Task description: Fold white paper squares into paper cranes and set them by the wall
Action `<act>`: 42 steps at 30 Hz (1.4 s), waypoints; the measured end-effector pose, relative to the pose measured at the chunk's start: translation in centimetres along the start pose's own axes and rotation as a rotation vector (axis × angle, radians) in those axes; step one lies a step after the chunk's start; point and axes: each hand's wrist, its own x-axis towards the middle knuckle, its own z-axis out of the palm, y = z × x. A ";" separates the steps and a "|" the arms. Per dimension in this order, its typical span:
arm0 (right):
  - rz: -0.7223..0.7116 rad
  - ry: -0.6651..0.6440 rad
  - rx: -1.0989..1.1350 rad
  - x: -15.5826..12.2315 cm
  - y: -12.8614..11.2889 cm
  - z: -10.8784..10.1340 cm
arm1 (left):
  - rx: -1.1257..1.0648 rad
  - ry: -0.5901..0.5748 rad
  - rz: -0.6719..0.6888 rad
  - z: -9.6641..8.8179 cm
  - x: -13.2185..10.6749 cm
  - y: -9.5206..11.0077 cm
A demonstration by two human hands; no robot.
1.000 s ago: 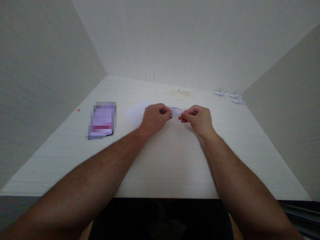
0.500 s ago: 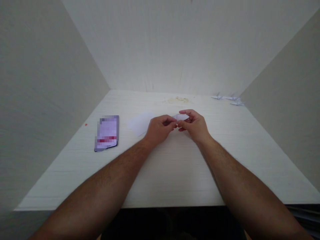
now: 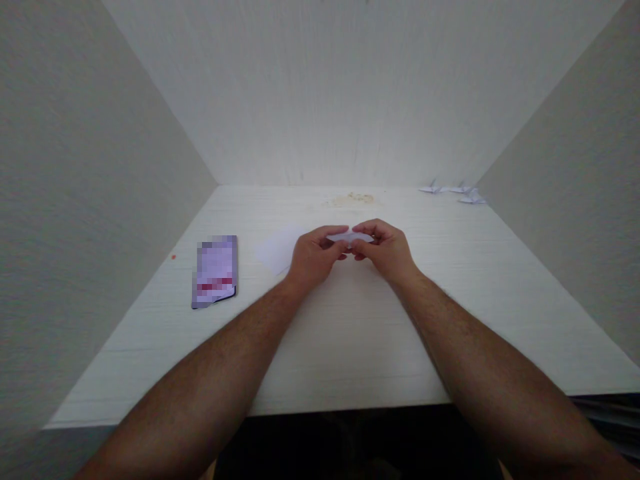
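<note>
The near part of the white, faintly streaked tabletop [image 3: 345, 347] is crossed by two bare forearms [image 3: 200, 373]. Well to the left of the left hand [image 3: 315, 252], a flat, rectangular, purple-and-white object with a dark edge [image 3: 216, 270] is laid down, its surface blurred into blocks. Both the left hand and the right hand [image 3: 385, 245] are curled partly closed, with a small folded piece of white paper [image 3: 347, 237] held between them by thumbs and fingers; its ends are partly covered, and whether the tabletop is touched by it cannot be told. Just left of the left hand, a flat white paper sheet [image 3: 277, 252] is partly hidden by that hand. Farther left, beyond the purple-and-white object, a small red spot [image 3: 173, 257] is seen. Beyond both hands, the tabletop is marked by a brownish stain [image 3: 357, 199]. Beyond and right of the right hand, pointed folded white paper shapes [image 3: 459, 190] are grouped near the corner, backed by a pale wall [image 3: 320, 93].
</note>
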 end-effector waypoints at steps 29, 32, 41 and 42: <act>-0.095 0.025 -0.222 -0.2 0.7 -0.1 | -0.013 0.003 -0.088 0.2 0.2 0.3; -0.116 0.069 -0.179 -0.1 0.7 -0.1 | -0.124 -0.034 -0.153 0.3 0.2 0.3; -0.053 -0.014 -0.222 -0.4 -0.2 0.0 | -0.392 -0.054 -0.195 0.5 0.3 -0.4; -0.050 -0.013 -0.223 -0.4 -0.2 0.0 | -0.376 -0.060 -0.177 0.5 0.3 -0.5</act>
